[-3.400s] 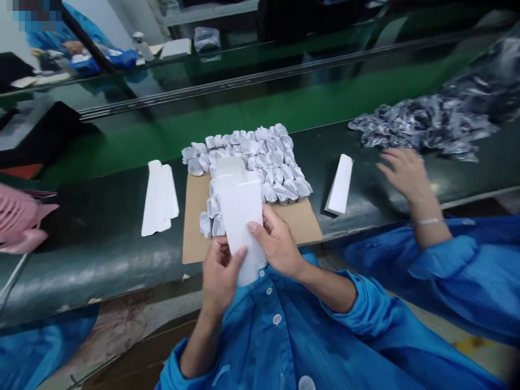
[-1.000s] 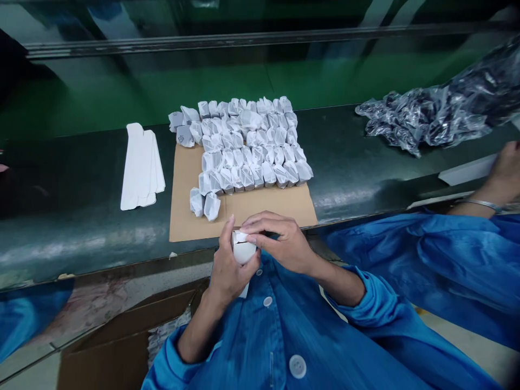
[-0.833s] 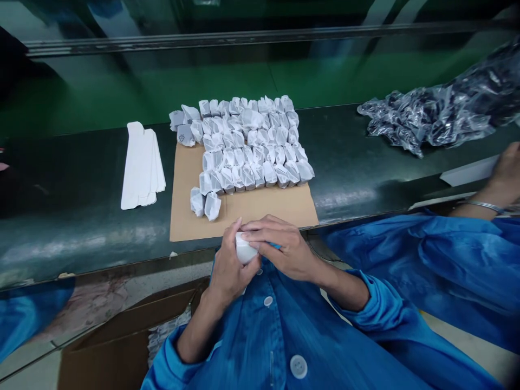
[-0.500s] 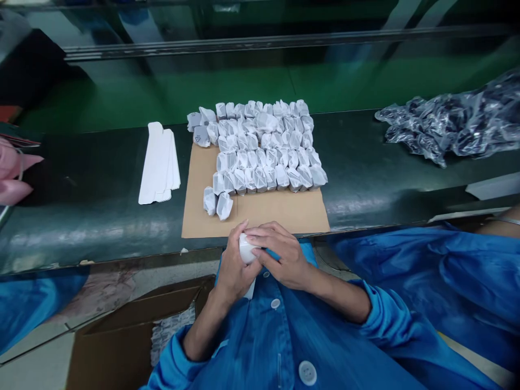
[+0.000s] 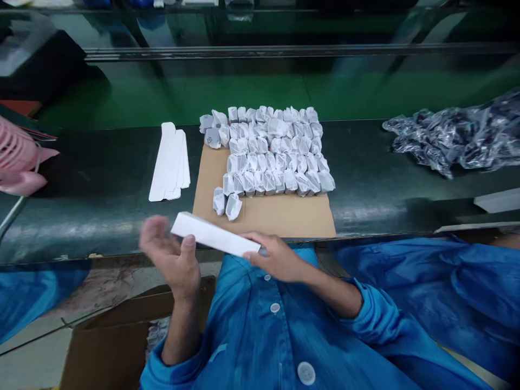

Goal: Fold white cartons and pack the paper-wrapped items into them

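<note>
A long, narrow white box (image 5: 215, 234) is tilted in front of my body, its left end higher. My right hand (image 5: 276, 257) grips the box's right end between thumb and fingers; a bit of grey shows at that end. My left hand (image 5: 174, 257) is open beside the other end, thumb up and fingers blurred by motion; whether it touches the box I cannot tell. Beyond the hands, rows of small pieces wrapped in white paper (image 5: 268, 162) stand on a brown cardboard sheet (image 5: 284, 214). Several flat white cartons (image 5: 168, 162) lie overlapped on the dark green bench, left of the sheet.
Clear plastic bags (image 5: 455, 135) are heaped at the bench's right. A pink fan-like object (image 5: 18, 157) stands at far left. Below the bench sits an open brown carton (image 5: 109, 346) with greyish pieces inside. People in blue clothing (image 5: 426, 292) are close on either side.
My hands have parted: the left moved left and opened. The white box, upright and mostly hidden between both hands before, now lies slanted across in my right hand.
</note>
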A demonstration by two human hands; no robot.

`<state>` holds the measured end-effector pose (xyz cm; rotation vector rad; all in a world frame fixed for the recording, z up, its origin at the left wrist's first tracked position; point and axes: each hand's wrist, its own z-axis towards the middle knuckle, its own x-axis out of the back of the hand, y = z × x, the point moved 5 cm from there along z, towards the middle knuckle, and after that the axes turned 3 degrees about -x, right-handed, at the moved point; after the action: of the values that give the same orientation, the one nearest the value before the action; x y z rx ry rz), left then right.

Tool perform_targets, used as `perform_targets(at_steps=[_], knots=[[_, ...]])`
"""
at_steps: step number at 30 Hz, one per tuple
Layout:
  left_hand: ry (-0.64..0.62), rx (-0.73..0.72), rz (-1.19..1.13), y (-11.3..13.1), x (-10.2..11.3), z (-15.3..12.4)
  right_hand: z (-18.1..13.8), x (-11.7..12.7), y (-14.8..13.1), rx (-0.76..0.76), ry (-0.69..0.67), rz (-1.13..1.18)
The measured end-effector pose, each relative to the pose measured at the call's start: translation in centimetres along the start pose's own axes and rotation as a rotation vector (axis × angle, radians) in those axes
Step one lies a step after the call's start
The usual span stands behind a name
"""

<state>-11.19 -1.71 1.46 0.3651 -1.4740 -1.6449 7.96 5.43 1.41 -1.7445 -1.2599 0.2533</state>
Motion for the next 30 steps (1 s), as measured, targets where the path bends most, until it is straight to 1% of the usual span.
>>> perform_targets(at_steps=[1, 3, 4, 5, 6, 7, 9, 10, 12, 13, 15, 16, 17, 19, 21, 23, 25, 26, 27, 28, 29, 30], knots=[[-0.122, -0.19, 0.167, 0.7, 0.0, 0.2, 0.5, 0.6, -0.3, -0.002, -0.02, -0.01], [-0.471, -0.541, 0.426, 1.4, -0.8, -0.5, 1.6, 1.7, -1.6, 0.069, -0.134, -0.068], [-0.63, -0.66, 0.502, 1.3, -1.2, -1.1, 2.1, 2.1, -2.5, 0.134, -0.192, -0.114], [-0.738, -0.731, 0.559, 0.9, -1.3, -1.5, 2.7, 2.6, -3.3, 0.196, -0.201, -0.175], [-0.78, -0.756, 0.61, 0.3, -1.3, -1.6, 3.2, 3.3, -4.1, 0.244, -0.144, -0.263], [-0.771, -0.756, 0.655, -0.4, -1.2, -1.5, 3.8, 3.9, -4.7, 0.276, -0.036, -0.387], [-0.684, -0.718, 0.729, -1.7, -0.6, -1.0, 4.8, 4.5, -5.3, 0.32, 0.176, -0.716], [-0.648, -0.7, 0.752, -2.3, -0.2, -0.8, 5.2, 4.3, -5.4, 0.352, 0.224, -0.883], [-0.624, -0.663, 0.774, -3.4, 0.3, -0.6, 5.9, 3.1, -4.7, 0.447, 0.203, -1.124], [-0.63, -0.645, 0.78, -3.8, 0.5, -0.5, 6.1, 2.6, -4.0, 0.496, 0.186, -1.18], [-0.645, -0.605, 0.785, -4.3, 0.9, -0.3, 5.9, 2.4, -2.4, 0.554, 0.207, -1.183], [-0.647, -0.578, 0.788, -4.5, 1.1, -0.2, 5.5, 2.7, -1.4, 0.551, 0.234, -1.126], [-0.645, -0.551, 0.79, -4.7, 1.2, -0.1, 4.9, 3.3, -0.4, 0.525, 0.271, -1.041], [-0.642, -0.511, 0.79, -4.8, 1.3, 0.1, 3.3, 5.1, 1.6, 0.423, 0.371, -0.866], [-0.649, -0.505, 0.789, -4.6, 0.8, 0.0, 1.2, 6.9, 3.4, 0.262, 0.486, -0.741], [-0.66, -0.535, 0.781, -3.9, -0.2, -0.2, -0.7, 8.3, 4.7, 0.044, 0.565, -0.683], [-0.669, -0.582, 0.767, -2.9, -1.6, -0.7, -2.5, 9.5, 5.4, -0.206, 0.601, -0.686], [-0.671, -0.607, 0.756, -2.4, -2.4, -0.9, -3.2, 9.9, 5.5, -0.305, 0.594, -0.726], [-0.676, -0.632, 0.745, -1.9, -3.2, -1.2, -3.9, 10.4, 5.4, -0.369, 0.58, -0.789], [-0.683, -0.654, 0.734, -1.4, -4.0, -1.5, -4.6, 10.9, 5.1, -0.402, 0.566, -0.854], [-0.691, -0.673, 0.725, -1.0, -4.7, -1.7, -5.1, 11.4, 4.8, -0.401, 0.555, -0.91], [-0.707, -0.689, 0.716, -0.7, -5.3, -1.9, -5.5, 11.8, 4.4, -0.369, 0.542, -0.948]])
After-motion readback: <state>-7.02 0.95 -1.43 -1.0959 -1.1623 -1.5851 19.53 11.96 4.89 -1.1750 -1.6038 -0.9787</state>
